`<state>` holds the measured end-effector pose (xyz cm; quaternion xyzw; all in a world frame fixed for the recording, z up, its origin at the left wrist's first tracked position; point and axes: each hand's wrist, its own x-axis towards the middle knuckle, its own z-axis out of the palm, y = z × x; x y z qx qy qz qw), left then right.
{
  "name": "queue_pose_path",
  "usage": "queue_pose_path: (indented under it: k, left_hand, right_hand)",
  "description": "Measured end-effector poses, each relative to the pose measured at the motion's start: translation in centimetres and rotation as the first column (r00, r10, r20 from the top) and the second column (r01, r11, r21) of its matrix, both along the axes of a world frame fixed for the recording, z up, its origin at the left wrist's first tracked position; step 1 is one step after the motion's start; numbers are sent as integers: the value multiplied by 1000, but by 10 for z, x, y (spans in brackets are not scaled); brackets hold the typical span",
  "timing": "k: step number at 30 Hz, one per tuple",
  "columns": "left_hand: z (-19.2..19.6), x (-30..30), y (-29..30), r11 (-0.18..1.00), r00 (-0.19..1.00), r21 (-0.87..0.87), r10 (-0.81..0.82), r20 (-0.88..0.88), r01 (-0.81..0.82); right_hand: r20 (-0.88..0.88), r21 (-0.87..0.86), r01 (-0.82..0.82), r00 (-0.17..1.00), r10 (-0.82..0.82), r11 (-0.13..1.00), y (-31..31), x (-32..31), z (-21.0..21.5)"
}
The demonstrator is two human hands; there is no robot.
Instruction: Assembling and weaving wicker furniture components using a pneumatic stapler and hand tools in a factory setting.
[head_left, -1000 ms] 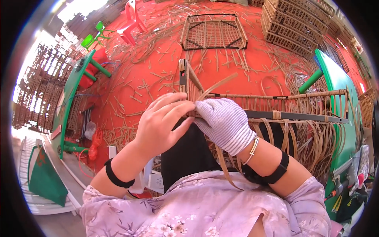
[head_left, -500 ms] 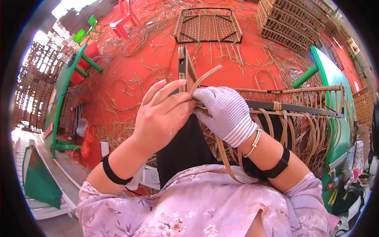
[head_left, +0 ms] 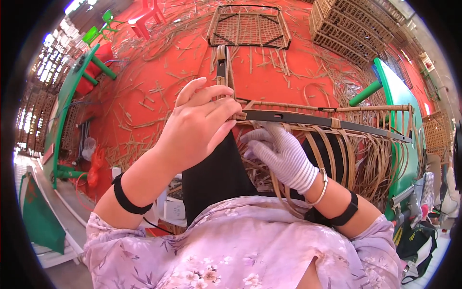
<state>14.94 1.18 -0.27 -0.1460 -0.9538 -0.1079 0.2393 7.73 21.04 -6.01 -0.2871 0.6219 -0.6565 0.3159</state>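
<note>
Left hand: bare (head_left: 195,120), up at the corner of the frame, fingertips and thumb closed on the join, just where the dark bar begins.
Right hand: in a striped glove (head_left: 286,154), just below the bar and apart from the left, fingers loosely bent; whether they grip a strip, I cannot tell.
Frame: right here in front of the person, above the lap — one dark bar (head_left: 308,119) running off to the right, another post (head_left: 221,70) pointing away from the body.
Strips: brown lengths (head_left: 350,161) looping and hanging in a thick row under the bar, towards the right-hand green table (head_left: 408,94).
Floor: red (head_left: 178,62), scattered with offcuts, and a woven panel (head_left: 249,30) lies on it straight ahead.
Far right: a stack of woven baskets (head_left: 351,29), several layers high.
Far left: a red chair (head_left: 146,17) beside small green chairs (head_left: 109,18) — and nearer, a red plastic bag (head_left: 97,166) by the other green table (head_left: 72,96).
</note>
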Motion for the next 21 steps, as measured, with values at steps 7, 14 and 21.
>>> queue_pose_path:
  k: [7, 14, 21]
  left_hand:
    - [0, 0, -1, 999, 1000, 49, -8, 28, 6]
    - [-4, 2, -3, 998, 1000, 66, -11, 9, 10]
    - [-15, 0, -5, 999, 1000, 36, -3, 0, 3]
  right_hand:
    - [398, -120, -104, 906, 144, 987, -22, -14, -2]
    - [244, 120, -33, 970, 2, 992, -33, -1, 0]
    - [164, 130, -9, 986, -12, 991, -30, 18, 15]
